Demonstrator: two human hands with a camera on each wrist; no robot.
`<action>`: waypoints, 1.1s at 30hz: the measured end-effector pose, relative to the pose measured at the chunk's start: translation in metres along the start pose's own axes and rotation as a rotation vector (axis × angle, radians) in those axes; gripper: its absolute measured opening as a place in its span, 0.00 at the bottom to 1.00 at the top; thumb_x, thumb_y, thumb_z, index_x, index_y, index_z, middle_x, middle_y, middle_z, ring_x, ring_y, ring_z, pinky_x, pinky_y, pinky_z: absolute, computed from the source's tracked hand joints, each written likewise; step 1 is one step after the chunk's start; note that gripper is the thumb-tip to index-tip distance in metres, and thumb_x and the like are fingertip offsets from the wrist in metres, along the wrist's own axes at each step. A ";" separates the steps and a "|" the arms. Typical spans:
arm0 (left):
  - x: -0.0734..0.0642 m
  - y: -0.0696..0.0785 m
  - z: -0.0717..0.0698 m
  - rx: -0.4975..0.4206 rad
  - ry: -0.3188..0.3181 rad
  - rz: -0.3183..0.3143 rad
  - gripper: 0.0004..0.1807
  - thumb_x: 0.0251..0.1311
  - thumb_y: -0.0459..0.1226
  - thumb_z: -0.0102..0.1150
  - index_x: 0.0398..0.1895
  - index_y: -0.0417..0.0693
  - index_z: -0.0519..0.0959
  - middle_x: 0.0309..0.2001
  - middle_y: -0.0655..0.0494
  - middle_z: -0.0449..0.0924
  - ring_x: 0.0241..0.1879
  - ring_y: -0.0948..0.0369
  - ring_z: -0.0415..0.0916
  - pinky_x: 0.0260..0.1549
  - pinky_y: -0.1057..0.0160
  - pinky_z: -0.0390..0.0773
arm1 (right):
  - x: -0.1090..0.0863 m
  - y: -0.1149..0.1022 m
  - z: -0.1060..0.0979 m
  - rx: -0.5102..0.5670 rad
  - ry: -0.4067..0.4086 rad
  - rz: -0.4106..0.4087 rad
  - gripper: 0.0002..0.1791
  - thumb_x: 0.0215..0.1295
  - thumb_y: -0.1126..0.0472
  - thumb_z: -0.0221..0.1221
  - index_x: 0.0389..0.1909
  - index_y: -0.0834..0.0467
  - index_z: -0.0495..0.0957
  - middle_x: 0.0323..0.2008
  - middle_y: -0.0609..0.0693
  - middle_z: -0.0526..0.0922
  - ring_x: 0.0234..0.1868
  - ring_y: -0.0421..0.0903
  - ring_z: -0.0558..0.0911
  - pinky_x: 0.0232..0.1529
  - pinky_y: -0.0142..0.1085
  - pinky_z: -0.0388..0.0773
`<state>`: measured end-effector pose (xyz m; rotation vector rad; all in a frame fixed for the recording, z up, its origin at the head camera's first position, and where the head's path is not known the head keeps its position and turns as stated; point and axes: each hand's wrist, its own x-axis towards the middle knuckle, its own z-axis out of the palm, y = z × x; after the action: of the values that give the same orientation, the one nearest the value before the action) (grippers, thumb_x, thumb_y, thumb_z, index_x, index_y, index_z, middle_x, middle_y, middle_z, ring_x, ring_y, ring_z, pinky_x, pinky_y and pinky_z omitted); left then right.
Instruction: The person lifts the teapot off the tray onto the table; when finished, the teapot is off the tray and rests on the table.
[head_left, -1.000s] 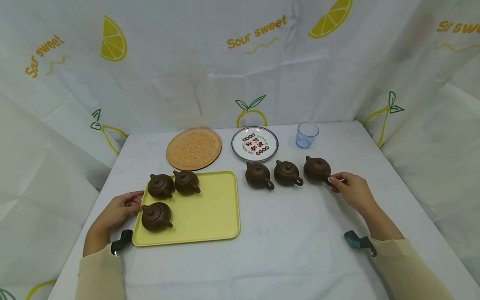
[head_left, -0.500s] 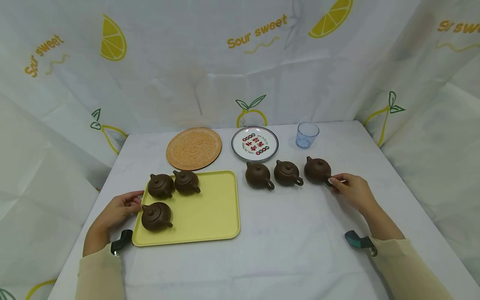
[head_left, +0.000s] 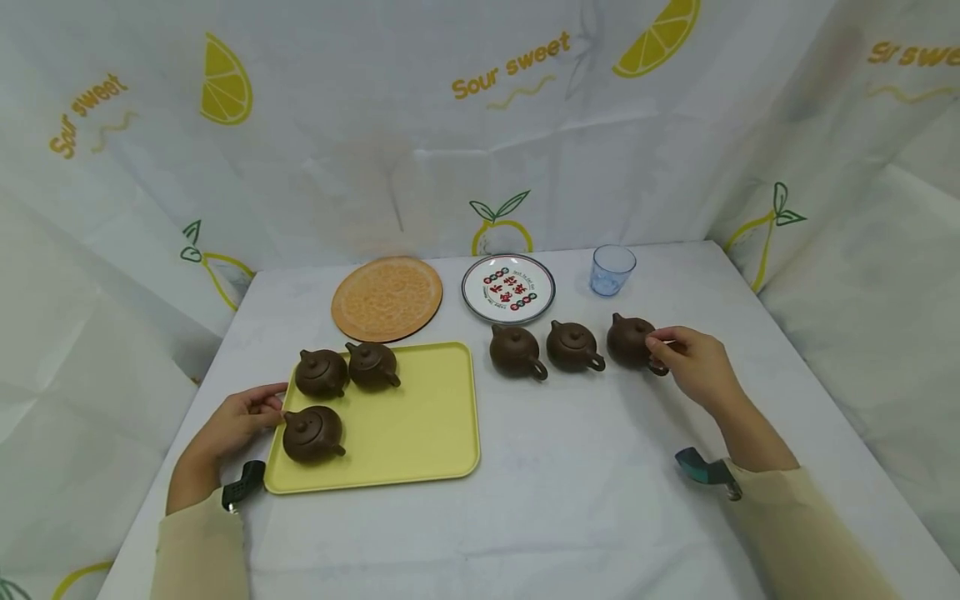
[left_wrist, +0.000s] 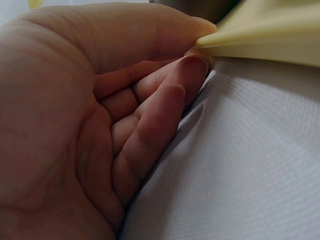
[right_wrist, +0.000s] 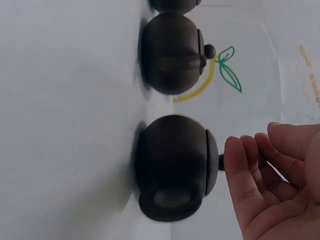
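My left hand (head_left: 236, 421) pinches the left rim of the yellow tray (head_left: 408, 425), thumb on top and fingertips under the edge in the left wrist view. Three dark brown teapots stand on the tray: a front one (head_left: 312, 435), a back-left one (head_left: 322, 372) and one beside it (head_left: 372, 365). To the right, three similar teapots form a row: left (head_left: 514, 351), middle (head_left: 573, 346) and right (head_left: 628, 341). My right hand (head_left: 697, 367) hovers by the right teapot, holding nothing. In the right wrist view its fingertips (right_wrist: 235, 155) are near the lid knob; contact is unclear.
Behind the tray lies a round orange-brown mat (head_left: 387, 298). A white plate (head_left: 495, 308) with red print sits behind the row, and a clear blue glass (head_left: 611, 273) stands at the back right. A printed white curtain (head_left: 337, 167) rises behind the table.
My right hand has let go of the right teapot's handle and moved up and slightly left, over the pot. The left hand and the tray stay where they were.
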<state>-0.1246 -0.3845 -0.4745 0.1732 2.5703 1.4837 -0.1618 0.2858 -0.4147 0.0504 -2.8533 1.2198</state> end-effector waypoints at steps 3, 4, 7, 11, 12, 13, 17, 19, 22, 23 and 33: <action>-0.001 0.001 -0.001 0.001 -0.003 0.003 0.30 0.56 0.23 0.62 0.62 0.21 0.65 0.36 0.50 0.75 0.31 0.67 0.74 0.31 0.71 0.74 | 0.006 -0.014 0.013 0.043 -0.023 -0.026 0.20 0.73 0.52 0.54 0.49 0.66 0.78 0.39 0.60 0.82 0.40 0.54 0.83 0.35 0.33 0.78; -0.001 0.001 0.000 0.001 -0.006 0.000 0.30 0.56 0.23 0.62 0.62 0.21 0.65 0.36 0.50 0.75 0.31 0.67 0.74 0.32 0.71 0.74 | 0.009 -0.018 0.018 0.054 -0.031 -0.042 0.19 0.72 0.53 0.55 0.48 0.66 0.78 0.39 0.60 0.82 0.39 0.54 0.82 0.35 0.33 0.78; 0.000 0.000 0.000 0.003 -0.005 -0.009 0.30 0.57 0.23 0.61 0.63 0.22 0.65 0.37 0.50 0.75 0.31 0.66 0.74 0.32 0.71 0.74 | 0.015 -0.031 0.035 0.077 -0.069 -0.070 0.16 0.72 0.55 0.56 0.47 0.64 0.79 0.37 0.58 0.82 0.39 0.53 0.82 0.37 0.36 0.79; 0.000 -0.001 0.000 0.010 -0.004 -0.010 0.29 0.58 0.23 0.61 0.63 0.23 0.65 0.37 0.49 0.75 0.32 0.67 0.75 0.33 0.71 0.74 | 0.019 -0.055 0.060 0.121 -0.145 -0.067 0.14 0.71 0.54 0.57 0.48 0.60 0.80 0.40 0.56 0.83 0.39 0.49 0.82 0.39 0.41 0.78; 0.000 -0.001 0.000 0.012 -0.004 -0.008 0.29 0.57 0.24 0.61 0.63 0.23 0.66 0.37 0.49 0.75 0.32 0.67 0.74 0.33 0.71 0.74 | 0.019 -0.061 0.066 0.132 -0.162 -0.065 0.14 0.71 0.54 0.57 0.48 0.60 0.80 0.40 0.55 0.83 0.40 0.49 0.82 0.39 0.42 0.78; 0.000 -0.001 0.000 0.011 -0.001 -0.010 0.29 0.57 0.24 0.61 0.63 0.23 0.66 0.37 0.49 0.75 0.32 0.67 0.75 0.33 0.71 0.74 | 0.019 -0.067 0.072 0.142 -0.181 -0.069 0.13 0.71 0.55 0.57 0.48 0.59 0.80 0.39 0.55 0.82 0.39 0.48 0.82 0.39 0.42 0.78; 0.000 0.000 -0.001 0.003 -0.006 0.001 0.30 0.57 0.24 0.62 0.62 0.22 0.66 0.36 0.49 0.75 0.31 0.67 0.75 0.32 0.71 0.74 | 0.019 -0.091 0.097 0.182 -0.240 -0.106 0.11 0.70 0.56 0.59 0.46 0.58 0.81 0.35 0.51 0.82 0.37 0.47 0.81 0.36 0.40 0.78; -0.001 -0.001 -0.001 0.004 -0.003 0.000 0.29 0.56 0.24 0.62 0.62 0.23 0.67 0.36 0.49 0.76 0.31 0.67 0.75 0.32 0.71 0.74 | 0.019 -0.100 0.109 0.188 -0.264 -0.136 0.10 0.69 0.57 0.59 0.45 0.58 0.82 0.33 0.49 0.82 0.35 0.45 0.81 0.35 0.38 0.78; -0.002 -0.002 -0.001 0.006 -0.004 -0.001 0.29 0.56 0.24 0.62 0.62 0.23 0.67 0.36 0.50 0.76 0.31 0.66 0.75 0.32 0.71 0.74 | 0.018 -0.114 0.126 0.198 -0.301 -0.166 0.09 0.69 0.56 0.60 0.43 0.57 0.82 0.33 0.47 0.81 0.34 0.44 0.80 0.34 0.38 0.78; -0.002 -0.003 -0.001 0.009 -0.004 0.000 0.29 0.57 0.24 0.62 0.62 0.23 0.67 0.36 0.50 0.76 0.31 0.66 0.75 0.32 0.71 0.74 | 0.019 -0.118 0.131 0.207 -0.315 -0.177 0.09 0.69 0.57 0.60 0.43 0.57 0.82 0.33 0.47 0.81 0.34 0.44 0.80 0.34 0.38 0.78; -0.001 -0.001 0.000 0.020 0.001 0.016 0.29 0.55 0.24 0.62 0.62 0.23 0.67 0.36 0.49 0.76 0.32 0.67 0.75 0.32 0.71 0.75 | 0.021 -0.150 0.173 0.256 -0.428 -0.208 0.07 0.69 0.57 0.60 0.42 0.56 0.82 0.31 0.47 0.81 0.32 0.44 0.83 0.32 0.36 0.78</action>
<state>-0.1238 -0.3854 -0.4749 0.1961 2.5915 1.4640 -0.1804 0.0567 -0.4253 0.6750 -2.8936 1.6894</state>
